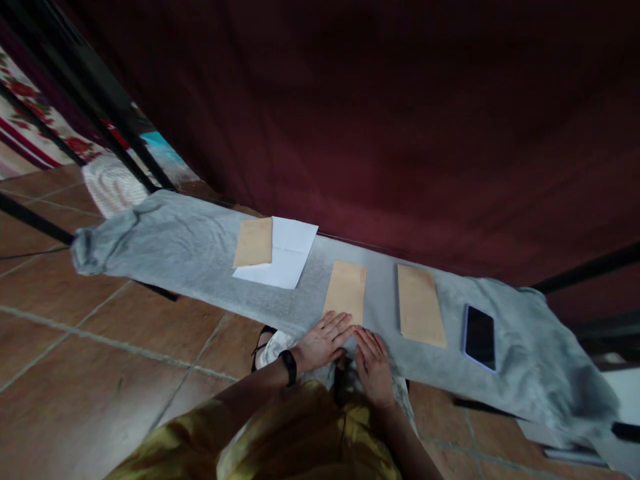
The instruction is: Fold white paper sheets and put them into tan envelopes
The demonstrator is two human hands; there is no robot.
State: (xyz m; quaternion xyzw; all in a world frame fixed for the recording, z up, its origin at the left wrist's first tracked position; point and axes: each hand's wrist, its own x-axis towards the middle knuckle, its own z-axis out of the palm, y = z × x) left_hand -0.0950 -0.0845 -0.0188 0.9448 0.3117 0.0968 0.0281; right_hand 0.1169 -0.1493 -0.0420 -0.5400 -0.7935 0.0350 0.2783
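Observation:
A narrow table under a grey cloth (190,247) runs across the view. My left hand (324,341) lies flat and open at the near edge, fingertips touching the bottom of a brown envelope (345,291). My right hand (373,363) rests flat and open beside it on the cloth, holding nothing. A second brown envelope (421,305) lies just right of my hands. Farther left, a third brown envelope (254,242) sits on top of white paper sheets (289,257). A black band is on my left wrist.
A dark phone (480,337) lies face up on the cloth to the right. A dark red curtain (400,120) hangs right behind the table. Black metal bars (90,113) stand at the left over a tiled floor (75,333).

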